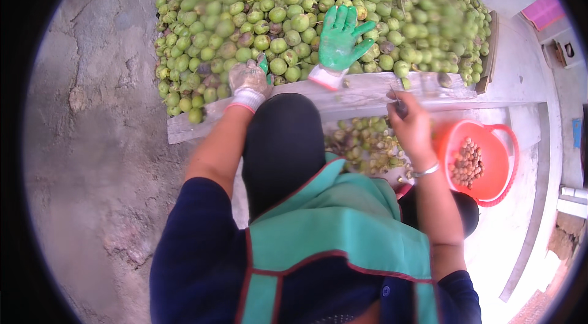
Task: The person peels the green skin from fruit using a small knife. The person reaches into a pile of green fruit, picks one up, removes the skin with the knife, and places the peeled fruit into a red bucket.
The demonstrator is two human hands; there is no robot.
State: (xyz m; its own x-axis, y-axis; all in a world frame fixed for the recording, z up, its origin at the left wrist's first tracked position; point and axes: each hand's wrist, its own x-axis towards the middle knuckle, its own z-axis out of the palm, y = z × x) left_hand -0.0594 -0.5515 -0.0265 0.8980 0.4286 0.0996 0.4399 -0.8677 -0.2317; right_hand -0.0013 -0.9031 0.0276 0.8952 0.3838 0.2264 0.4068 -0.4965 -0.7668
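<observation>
My left hand [250,79] wears a soiled whitish glove with green on its fingers. It is closed at the near edge of a heap of green-husked walnuts [288,24], and what its curled fingers hold is hidden. A loose green glove [338,39] with a white cuff lies spread on the heap, at the edge of a wooden plank [361,85]. Bare, with a bangle at the wrist, my right hand [411,125] grips a small knife [400,107], its thin blade pointing up over the plank.
To the right stands a red plastic basket [505,183] holding brown shelled-looking nuts [467,163]. Cut green husks [361,143] are piled below the plank, between my knees. A board [488,51] bounds the heap at right; rough concrete [92,171] spreads on the left.
</observation>
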